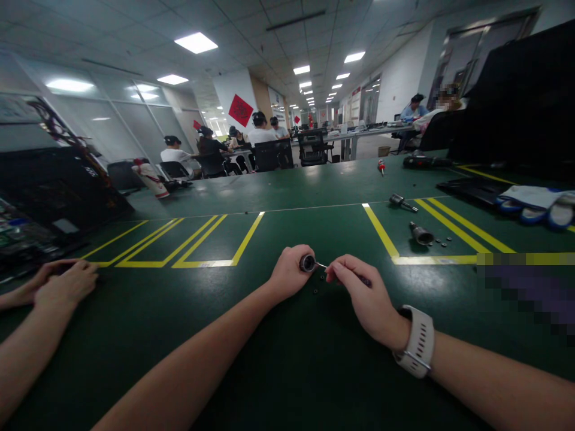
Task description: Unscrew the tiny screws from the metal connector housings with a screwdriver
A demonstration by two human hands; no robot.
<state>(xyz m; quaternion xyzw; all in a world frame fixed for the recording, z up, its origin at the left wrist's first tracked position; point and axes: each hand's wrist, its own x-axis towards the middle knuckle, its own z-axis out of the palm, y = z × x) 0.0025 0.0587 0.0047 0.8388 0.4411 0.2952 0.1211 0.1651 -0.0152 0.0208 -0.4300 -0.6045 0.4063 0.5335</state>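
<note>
My left hand (287, 272) is closed round a dark cylindrical metal housing (308, 263), its open round end facing me. My right hand (359, 293) pinches a slim screwdriver-like tool with a thin metal shaft (320, 264) and a dark handle. The shaft points left, its tip at the rim of the housing; whether it goes inside I cannot tell. Small dark pieces (315, 291) lie on the green table (287, 359) just below. Farther right rest a cup-shaped metal part (421, 234), several small ring-like pieces (444, 243) and a metal part with a shaft (403, 203).
At the left edge are another person's hands (67, 281). Yellow tape lines (381, 230) mark the table. White-and-blue gloves (534, 203), a black power tool (426, 161) and a red-handled tool (381, 166) lie at the right. Other people sit at tables beyond.
</note>
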